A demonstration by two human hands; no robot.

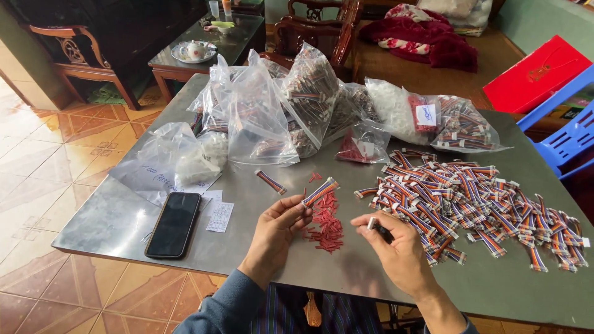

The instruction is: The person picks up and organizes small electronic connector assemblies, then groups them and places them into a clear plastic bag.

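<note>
Left hand [278,222] pinched a short multicoloured ribbon cable [320,192], long axis slanting up-right. Right hand [396,244], just right, gripped a small white connector [371,222] above grey metal worktop [111,216].

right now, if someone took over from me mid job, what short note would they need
Left hand: pinches one multicoloured ribbon cable above the table.
Right hand: holds a small white connector and a dark tool.
Red pieces lie heaped between the hands.
Big cable pile lies to the right; one single cable lies apart on the left.
Clear bags of parts at the back; phone at left.
Done versus left: cannot tell.
</note>
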